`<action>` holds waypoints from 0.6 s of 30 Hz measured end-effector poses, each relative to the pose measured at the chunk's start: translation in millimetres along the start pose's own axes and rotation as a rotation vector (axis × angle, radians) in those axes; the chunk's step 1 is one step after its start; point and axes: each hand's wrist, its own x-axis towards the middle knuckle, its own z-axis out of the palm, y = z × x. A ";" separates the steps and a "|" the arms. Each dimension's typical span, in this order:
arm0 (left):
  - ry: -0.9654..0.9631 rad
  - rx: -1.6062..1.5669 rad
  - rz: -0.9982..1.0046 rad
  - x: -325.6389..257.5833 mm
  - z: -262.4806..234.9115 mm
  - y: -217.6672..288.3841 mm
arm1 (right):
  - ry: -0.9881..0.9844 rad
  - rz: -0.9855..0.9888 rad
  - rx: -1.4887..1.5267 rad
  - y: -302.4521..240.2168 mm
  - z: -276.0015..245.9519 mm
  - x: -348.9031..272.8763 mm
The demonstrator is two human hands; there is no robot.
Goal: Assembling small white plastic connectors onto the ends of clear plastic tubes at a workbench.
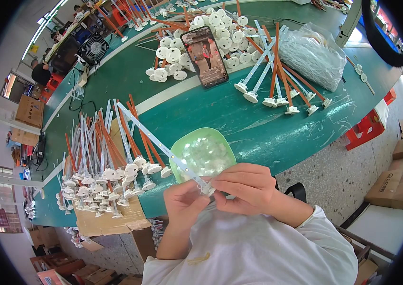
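Observation:
My left hand (185, 199) and my right hand (244, 187) meet close to my chest, both pinching the near end of a long thin white strip (156, 142) with small square dots along it. The strip slants up and to the left, away from me. My fingers close on a small clear piece at its tip; the piece is mostly hidden. Just beyond my hands stands a light green bowl (181, 140) full of small clear plastic caps, on the green table (239, 123).
A heap of white and orange strips with round white ends (101, 161) lies left. More strips (277, 71) lie far right beside a clear plastic bag (313, 54). A propped phone (204, 56) leans on loose white discs (175, 52). A red stool (367, 128) and cardboard boxes stand on the floor.

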 end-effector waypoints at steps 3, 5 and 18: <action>0.076 -0.099 -0.004 0.6 1.5 0.9 | -0.025 0.041 0.029 2.0 -0.3 3.2; 0.043 -0.153 -0.022 -0.7 -3.0 2.2 | -0.177 0.031 0.209 9.5 -6.1 4.7; 0.043 -0.186 0.036 -2.6 -4.0 6.0 | -0.110 0.001 0.248 6.2 6.6 9.8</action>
